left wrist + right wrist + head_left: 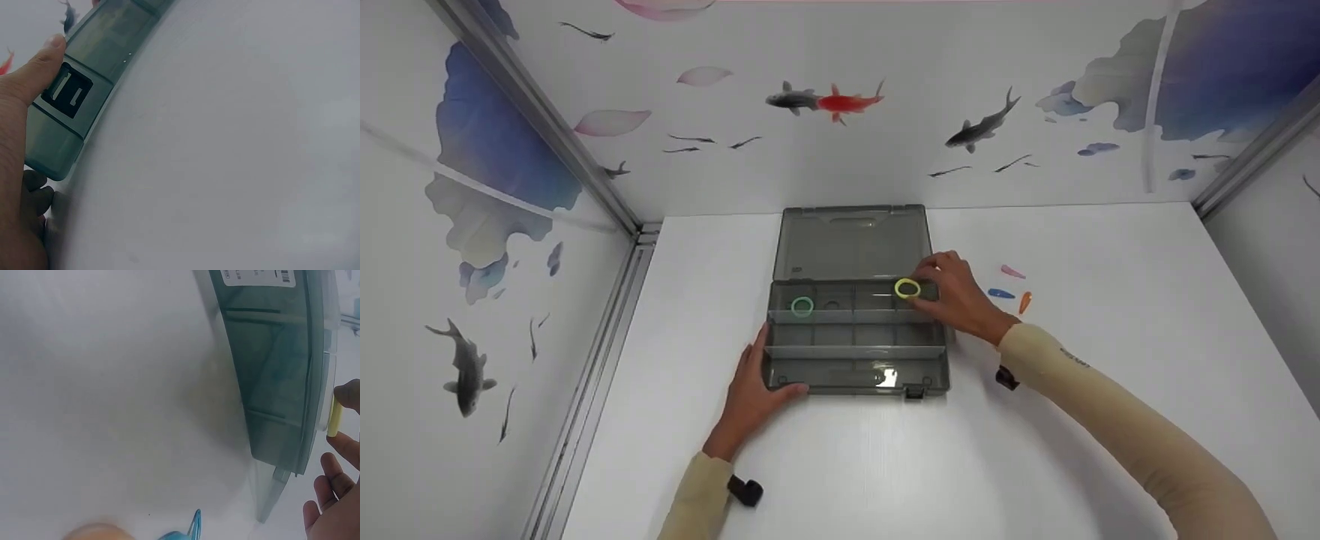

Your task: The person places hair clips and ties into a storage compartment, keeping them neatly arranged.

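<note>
Beige sleeve (1125, 412) leads to the right hand (958, 300), pinching a yellow ring (897, 290) over the box (840, 377) that the left hand (750, 397) grips, a green ring (793, 307) already inside left of the pinch, three clips (1001, 293) to its right apparently remaining.

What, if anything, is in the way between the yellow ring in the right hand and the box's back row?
Nothing visible. The right hand pinches the yellow ring over the right end of the back row, and the lid lies folded open behind the box.
</note>
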### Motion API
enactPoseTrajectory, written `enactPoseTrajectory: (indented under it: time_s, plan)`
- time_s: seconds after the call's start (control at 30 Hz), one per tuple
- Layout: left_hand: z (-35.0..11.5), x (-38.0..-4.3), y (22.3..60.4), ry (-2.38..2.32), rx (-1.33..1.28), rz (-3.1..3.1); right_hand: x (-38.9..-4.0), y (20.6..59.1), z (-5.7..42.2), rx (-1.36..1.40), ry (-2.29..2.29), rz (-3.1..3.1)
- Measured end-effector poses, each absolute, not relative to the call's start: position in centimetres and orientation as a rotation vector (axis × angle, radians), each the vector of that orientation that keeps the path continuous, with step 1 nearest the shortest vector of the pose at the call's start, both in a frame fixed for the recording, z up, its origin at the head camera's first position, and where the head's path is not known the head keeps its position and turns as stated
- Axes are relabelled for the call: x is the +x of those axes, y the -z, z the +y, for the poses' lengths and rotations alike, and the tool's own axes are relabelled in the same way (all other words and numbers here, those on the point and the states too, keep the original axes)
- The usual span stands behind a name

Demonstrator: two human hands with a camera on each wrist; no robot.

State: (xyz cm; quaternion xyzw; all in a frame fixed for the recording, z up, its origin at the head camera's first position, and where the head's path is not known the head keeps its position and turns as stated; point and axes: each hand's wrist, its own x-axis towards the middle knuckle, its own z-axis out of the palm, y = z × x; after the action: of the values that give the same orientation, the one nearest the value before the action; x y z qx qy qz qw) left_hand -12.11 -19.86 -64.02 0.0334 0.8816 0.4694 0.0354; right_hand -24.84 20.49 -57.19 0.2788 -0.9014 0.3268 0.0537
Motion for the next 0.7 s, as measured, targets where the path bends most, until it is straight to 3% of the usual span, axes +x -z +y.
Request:
enactPoseTrajectory:
  time_s: [0.7]
  plan:
    - [-20.0,-12.1,64.1,-1.45,0.115,2.706,-25.8,56.9,16.7,0.996,-0.864,-2.777]
